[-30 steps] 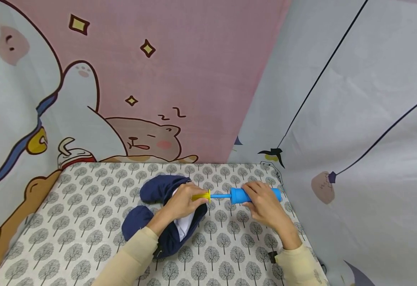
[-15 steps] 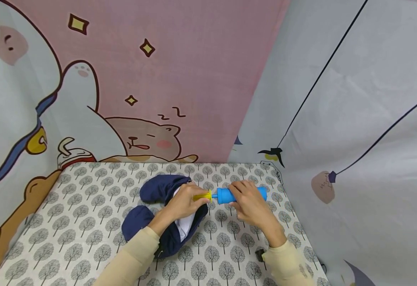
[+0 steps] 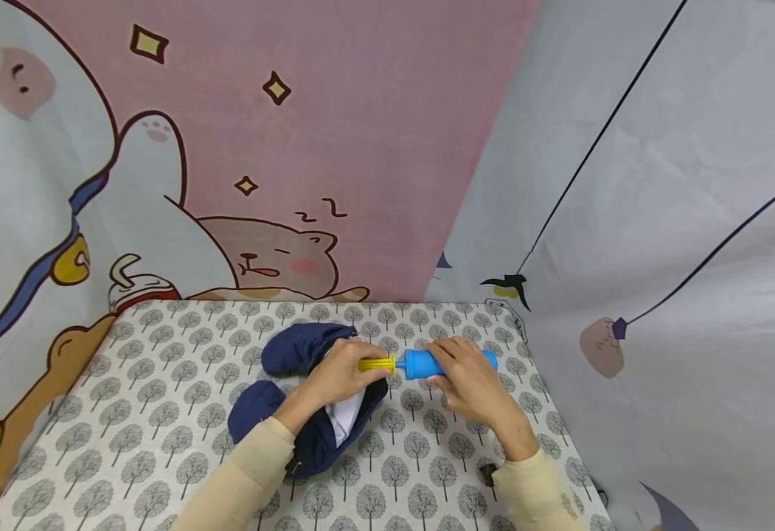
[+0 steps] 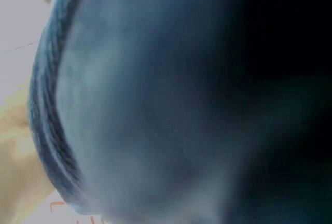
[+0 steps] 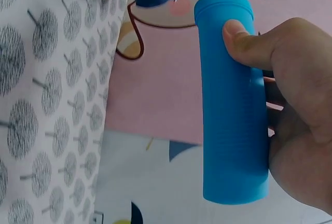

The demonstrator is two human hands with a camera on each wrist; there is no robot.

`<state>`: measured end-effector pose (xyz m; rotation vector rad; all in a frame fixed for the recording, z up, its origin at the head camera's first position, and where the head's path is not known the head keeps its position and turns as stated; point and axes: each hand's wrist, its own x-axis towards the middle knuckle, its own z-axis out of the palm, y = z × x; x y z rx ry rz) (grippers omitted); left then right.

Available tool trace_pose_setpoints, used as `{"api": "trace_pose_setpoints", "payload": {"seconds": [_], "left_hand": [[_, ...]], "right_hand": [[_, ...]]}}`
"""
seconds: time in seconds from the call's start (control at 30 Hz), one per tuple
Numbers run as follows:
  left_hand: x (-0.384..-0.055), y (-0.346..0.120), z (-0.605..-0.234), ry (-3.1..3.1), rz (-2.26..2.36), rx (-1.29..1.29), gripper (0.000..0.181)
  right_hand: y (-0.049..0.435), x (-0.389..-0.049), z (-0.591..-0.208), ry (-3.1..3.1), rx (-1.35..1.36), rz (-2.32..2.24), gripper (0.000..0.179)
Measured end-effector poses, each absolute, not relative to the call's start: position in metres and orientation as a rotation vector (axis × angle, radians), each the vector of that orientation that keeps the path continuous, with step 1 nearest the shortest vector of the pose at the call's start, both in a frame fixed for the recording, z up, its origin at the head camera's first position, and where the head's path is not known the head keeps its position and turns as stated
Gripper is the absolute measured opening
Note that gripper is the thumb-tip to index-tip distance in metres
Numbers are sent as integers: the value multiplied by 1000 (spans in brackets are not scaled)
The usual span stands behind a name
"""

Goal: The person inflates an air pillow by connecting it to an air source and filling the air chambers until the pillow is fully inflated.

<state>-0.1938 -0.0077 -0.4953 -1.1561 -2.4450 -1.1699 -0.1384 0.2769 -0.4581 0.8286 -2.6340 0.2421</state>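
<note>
While cartoon-printed cloth walls, one mostly pink [image 3: 387,133] and one pale grey [image 3: 706,221], stand behind and to the right of a navy U-shaped cushion [image 3: 315,442], a white tablecloth [image 3: 414,472] patterned with grey trees spreads beneath it. The cushion lies with its two rounded ends toward the left, and a patch of white material [image 3: 343,417] shows at its inner side. Two forearms in cream sleeves [image 3: 241,472] reach in from below. The person's left hand [image 3: 341,371] is over the cushion; whether it touches the fabric is unclear, and the left wrist view is mostly blurred blue cloth. The right hand [image 3: 470,380], to the right of the cushion, is wrapped around a smooth blue barrel [image 3: 420,364], thumb along its side. From the cushion's right edge, a yellow end piece [image 3: 375,364] with a round flange points toward that barrel, pinched between the left thumb and fingers. Smallest, just right of the cushion, a short blue rod [image 3: 401,365] links yellow piece and barrel.
</note>
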Motion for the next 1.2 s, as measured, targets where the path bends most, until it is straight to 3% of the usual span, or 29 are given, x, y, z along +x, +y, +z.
{"api": "trace_pose_setpoints", "payload": {"seconds": [0.8, 1.2], "left_hand": [[-191, -13, -491, -2449, -1109, -1182, 19], [-204, -13, -512, -2324, -1176, -1224, 22]], "right_hand": [[367, -127, -439, -2672, 692, 358, 54], [357, -131, -441, -2633, 736, 278, 54]]}}
